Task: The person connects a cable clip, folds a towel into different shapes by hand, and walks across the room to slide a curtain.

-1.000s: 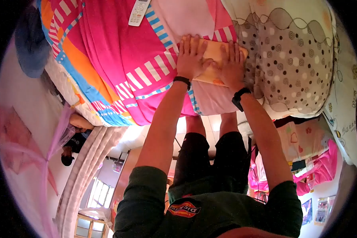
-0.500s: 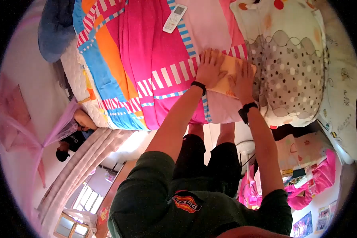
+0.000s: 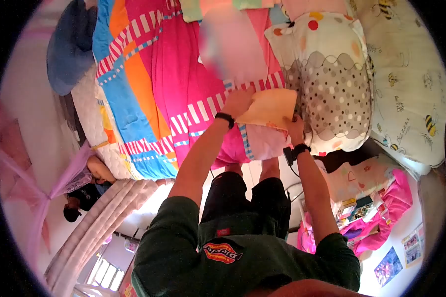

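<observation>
A folded orange-yellow cloth (image 3: 268, 107) lies on the pink part of the patterned bedding (image 3: 183, 94). At its left edge is my left hand (image 3: 239, 102), fingers curled in around the cloth's upper left corner. My right hand (image 3: 296, 129) pinches the lower right corner, with thumb and fingers close together. Dark bands are on both wrists. A blurred pinkish patch covers the bedding above the cloth and hides what is there.
Right of the cloth lies a dotted pillow (image 3: 336, 94), with bee-patterned bedding (image 3: 411, 94) beyond. Blue fabric (image 3: 70, 49) hangs at upper left. Another person (image 3: 84, 195) is at the left by a curtain (image 3: 96, 227). A pink cloth (image 3: 396, 213) and small items are at lower right.
My hands, earlier spread flat on the cloth, have moved to its left and lower right edges and closed there. The view has shifted, showing more bedding at the top; the remote is no longer clearly visible.
</observation>
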Tool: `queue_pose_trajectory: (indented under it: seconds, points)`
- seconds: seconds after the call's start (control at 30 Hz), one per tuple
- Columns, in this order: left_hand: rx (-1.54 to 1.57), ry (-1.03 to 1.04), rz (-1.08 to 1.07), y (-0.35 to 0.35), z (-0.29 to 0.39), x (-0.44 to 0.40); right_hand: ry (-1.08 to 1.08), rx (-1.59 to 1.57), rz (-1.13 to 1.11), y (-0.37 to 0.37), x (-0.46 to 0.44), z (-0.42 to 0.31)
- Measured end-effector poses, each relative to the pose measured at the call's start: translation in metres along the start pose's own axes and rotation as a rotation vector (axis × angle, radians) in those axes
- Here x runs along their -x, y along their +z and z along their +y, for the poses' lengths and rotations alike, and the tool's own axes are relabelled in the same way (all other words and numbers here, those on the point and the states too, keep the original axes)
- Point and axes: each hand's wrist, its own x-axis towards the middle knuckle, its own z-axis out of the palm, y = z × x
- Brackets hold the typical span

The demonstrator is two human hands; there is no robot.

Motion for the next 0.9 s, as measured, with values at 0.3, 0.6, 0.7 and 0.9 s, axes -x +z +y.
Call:
queue_pose_trajectory:
  seconds: [0.3, 0.6, 0.7, 0.9]
  points:
    - [0.664, -0.091, 0.242, -0.054, 0.010, 0.098, -0.264, -0.157, -0.055, -0.062, 0.085, -0.129]
    - [0.379, 0.251, 0.348, -0.089, 0.086, 0.188, -0.518, -0.199, -0.077, -0.099, 0.201, -0.201]
    - [0.736, 0.419, 0.170, -0.105, 0.142, 0.209, -0.430, -0.012, -0.084, -0.100, 0.247, -0.233]
    - [1.124, 0.417, 0.210, -0.105, 0.173, 0.238, -0.527, -0.212, -0.262, -0.102, 0.288, -0.250]
